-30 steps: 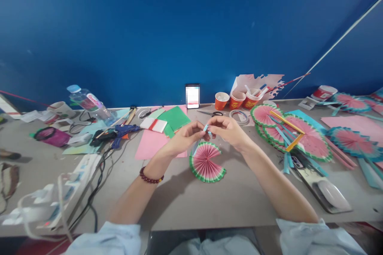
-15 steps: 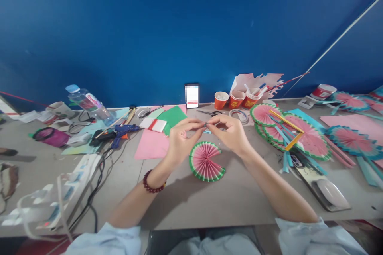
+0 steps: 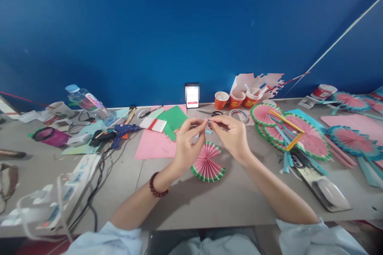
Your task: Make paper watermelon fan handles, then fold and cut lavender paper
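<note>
My left hand [image 3: 189, 143] and my right hand [image 3: 232, 135] meet at the fingertips above the table. Both are pinched together around something tiny and dark that I cannot make out. A red bead bracelet [image 3: 158, 185] circles my left wrist. Below the hands lies a pleated pink paper fan [image 3: 208, 167] with a green rim and a wedge-shaped gap on its right side; my left hand hides part of its upper left. Small light-blue strips [image 3: 208, 132] lie on the table just behind the fan, between my hands.
Behind stand a phone [image 3: 192, 95] and red paper cups [image 3: 221, 101], with scissors [image 3: 214, 113] before them. Left are green paper [image 3: 176, 116], a blue glue gun [image 3: 123, 132], a bottle [image 3: 89, 103] and a power strip [image 3: 74, 187]. Right lie finished fans [image 3: 309, 135] and a mouse [image 3: 332, 193].
My left hand has shifted slightly right and turned, with its fingers more upright, and now covers the fan's left edge. My right hand has moved a little to the right.
</note>
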`<state>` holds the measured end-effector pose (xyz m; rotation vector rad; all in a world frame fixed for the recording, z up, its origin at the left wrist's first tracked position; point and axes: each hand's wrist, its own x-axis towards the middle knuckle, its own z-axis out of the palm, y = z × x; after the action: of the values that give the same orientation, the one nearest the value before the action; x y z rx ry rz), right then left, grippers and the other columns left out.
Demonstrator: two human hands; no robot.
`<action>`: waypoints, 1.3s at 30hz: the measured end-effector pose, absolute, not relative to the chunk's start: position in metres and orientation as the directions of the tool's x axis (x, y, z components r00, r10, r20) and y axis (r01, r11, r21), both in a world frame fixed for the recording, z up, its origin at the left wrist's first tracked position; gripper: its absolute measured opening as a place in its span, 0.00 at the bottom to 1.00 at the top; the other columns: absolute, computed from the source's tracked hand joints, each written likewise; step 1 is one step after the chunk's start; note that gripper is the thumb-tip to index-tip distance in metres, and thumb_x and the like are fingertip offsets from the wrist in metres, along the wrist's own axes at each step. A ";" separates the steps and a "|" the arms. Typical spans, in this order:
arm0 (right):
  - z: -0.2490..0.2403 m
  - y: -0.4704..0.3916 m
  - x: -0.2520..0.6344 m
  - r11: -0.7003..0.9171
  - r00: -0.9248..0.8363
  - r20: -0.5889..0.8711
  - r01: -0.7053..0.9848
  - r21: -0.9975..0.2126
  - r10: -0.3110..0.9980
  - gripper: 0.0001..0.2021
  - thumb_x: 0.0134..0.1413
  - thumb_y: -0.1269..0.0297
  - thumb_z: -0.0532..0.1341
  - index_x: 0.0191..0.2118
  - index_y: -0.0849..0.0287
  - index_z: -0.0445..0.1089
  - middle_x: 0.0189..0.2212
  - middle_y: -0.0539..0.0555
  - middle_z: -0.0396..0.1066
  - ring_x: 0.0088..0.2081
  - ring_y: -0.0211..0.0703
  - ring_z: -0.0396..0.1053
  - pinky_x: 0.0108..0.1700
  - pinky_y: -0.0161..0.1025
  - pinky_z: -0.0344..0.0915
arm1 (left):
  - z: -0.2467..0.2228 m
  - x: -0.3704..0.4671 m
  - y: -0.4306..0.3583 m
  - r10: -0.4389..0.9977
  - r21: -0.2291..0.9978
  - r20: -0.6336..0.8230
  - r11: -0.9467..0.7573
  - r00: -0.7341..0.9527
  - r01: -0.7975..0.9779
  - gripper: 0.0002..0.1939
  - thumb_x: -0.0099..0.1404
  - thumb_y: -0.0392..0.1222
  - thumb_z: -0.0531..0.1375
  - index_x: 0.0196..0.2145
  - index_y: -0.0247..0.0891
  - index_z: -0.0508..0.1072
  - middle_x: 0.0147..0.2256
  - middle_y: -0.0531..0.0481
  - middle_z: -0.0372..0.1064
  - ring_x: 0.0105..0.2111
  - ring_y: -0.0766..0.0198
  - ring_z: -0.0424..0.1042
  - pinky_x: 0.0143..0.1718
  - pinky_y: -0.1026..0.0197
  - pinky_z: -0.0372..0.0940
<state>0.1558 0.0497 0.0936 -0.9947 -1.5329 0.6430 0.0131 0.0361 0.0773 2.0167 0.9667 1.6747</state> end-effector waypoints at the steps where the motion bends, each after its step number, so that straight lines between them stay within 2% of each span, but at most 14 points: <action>1: 0.094 0.050 0.156 0.491 -0.002 0.505 0.236 -0.839 0.863 0.05 0.53 0.68 0.61 0.33 0.58 0.75 0.31 0.52 0.75 0.32 0.40 0.72 0.36 0.37 0.70 | 0.077 0.013 0.036 0.685 0.642 0.724 -0.711 0.078 0.287 0.20 0.64 0.29 0.53 0.49 0.46 0.72 0.41 0.47 0.66 0.42 0.64 0.67 0.39 0.58 0.68; 9: 0.098 0.048 0.157 0.455 -0.026 0.459 0.188 -0.870 0.888 0.07 0.53 0.67 0.60 0.35 0.57 0.76 0.33 0.53 0.76 0.34 0.41 0.74 0.38 0.38 0.72 | 0.075 0.015 0.030 0.661 0.587 0.741 -0.722 0.117 0.366 0.29 0.60 0.25 0.51 0.56 0.47 0.65 0.46 0.46 0.60 0.46 0.61 0.64 0.47 0.51 0.66; 17: 0.092 0.050 0.155 0.380 -0.042 0.378 0.075 -0.922 0.925 0.09 0.50 0.63 0.63 0.38 0.56 0.77 0.37 0.53 0.76 0.38 0.45 0.74 0.43 0.42 0.73 | 0.074 0.015 0.030 0.667 0.572 0.734 -0.709 0.128 0.413 0.34 0.59 0.24 0.50 0.59 0.50 0.59 0.47 0.46 0.57 0.48 0.60 0.60 0.48 0.50 0.64; 21: 0.094 0.051 0.156 0.326 -0.058 0.324 0.040 -0.944 0.944 0.10 0.49 0.61 0.65 0.37 0.57 0.77 0.35 0.54 0.77 0.37 0.46 0.75 0.42 0.44 0.73 | 0.074 0.017 0.028 0.674 0.572 0.729 -0.696 0.121 0.434 0.35 0.59 0.24 0.50 0.60 0.52 0.58 0.46 0.46 0.56 0.48 0.59 0.59 0.48 0.50 0.63; 33: 0.093 0.057 0.157 0.223 -0.078 0.231 -0.096 -0.970 0.970 0.11 0.47 0.57 0.67 0.33 0.58 0.78 0.30 0.54 0.77 0.34 0.45 0.75 0.40 0.44 0.73 | 0.077 0.016 0.026 0.712 0.654 0.695 -0.684 0.100 0.323 0.32 0.61 0.23 0.48 0.56 0.51 0.64 0.43 0.48 0.58 0.45 0.62 0.62 0.46 0.53 0.63; 36: 0.094 0.058 0.158 0.203 -0.067 0.213 -0.124 -0.971 0.975 0.10 0.46 0.58 0.67 0.33 0.59 0.77 0.29 0.54 0.76 0.33 0.44 0.74 0.39 0.43 0.72 | 0.082 0.014 0.026 0.770 0.734 0.633 -0.631 0.087 0.249 0.28 0.61 0.25 0.50 0.54 0.50 0.67 0.43 0.48 0.60 0.45 0.63 0.63 0.45 0.55 0.65; 39: 0.095 0.058 0.159 0.197 -0.062 0.208 -0.144 -0.970 0.976 0.09 0.45 0.59 0.67 0.32 0.59 0.77 0.27 0.53 0.76 0.31 0.42 0.73 0.37 0.42 0.72 | 0.088 0.011 0.029 0.866 0.862 0.494 -0.499 0.080 0.082 0.17 0.63 0.32 0.54 0.49 0.44 0.70 0.43 0.47 0.64 0.43 0.63 0.67 0.43 0.57 0.67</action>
<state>0.1587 0.0584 0.0953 -0.9215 -1.2520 1.1736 0.0115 0.0294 0.0884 1.6897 0.9477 1.4869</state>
